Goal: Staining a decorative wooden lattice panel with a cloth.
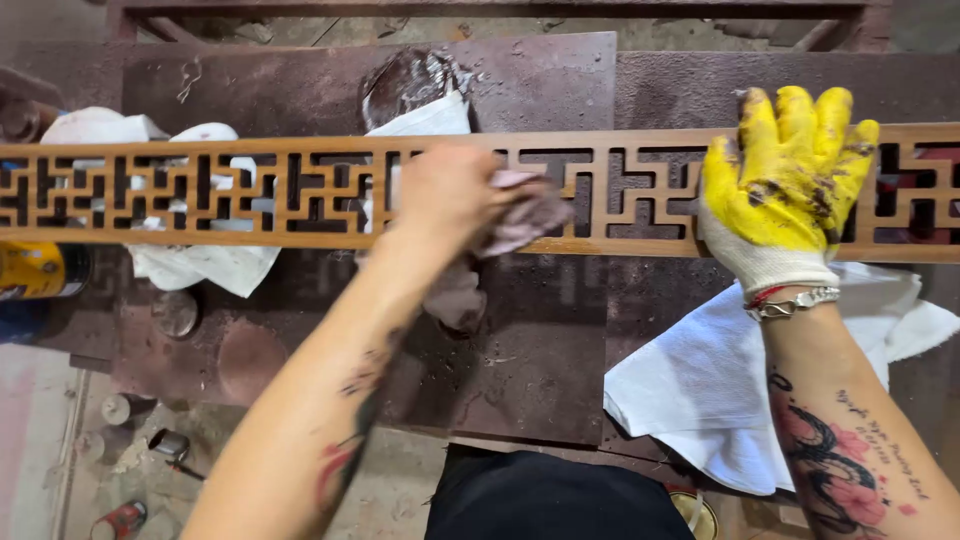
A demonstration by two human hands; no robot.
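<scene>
Two hands at work on one long wooden fretwork panel (pixel 300 190), laid flat and running left to right across the dark, stained worktop (pixel 540 360). Left hand (pixel 450 195) bare, pressed down on the panel near its middle, grip closed around a crumpled greyish-pink rag (pixel 525 215); more of that rag hanging below the panel's near edge, over the worktop. Right hand (pixel 785 180) in a yellow-coated glove with a white knit cuff, smeared dark in places, spread flat on the panel further to the right, fingers pointing away, grip wide and holding nothing, only pressing down. Silver bracelet (pixel 795 303) and a thin red band at that wrist.

Several white cloths about: one crumpled heap (pixel 200 262) under and behind the panel's left part, one sheet (pixel 425 118) showing behind the panel just beyond the left hand, one large cloth (pixel 700 390) on the worktop near the right forearm, hanging over the near edge. Yellow can (pixel 35 270) at the far left, just below the panel's near edge. Small round tins and a red-marked can (pixel 125 518) down on the floor at lower left.
</scene>
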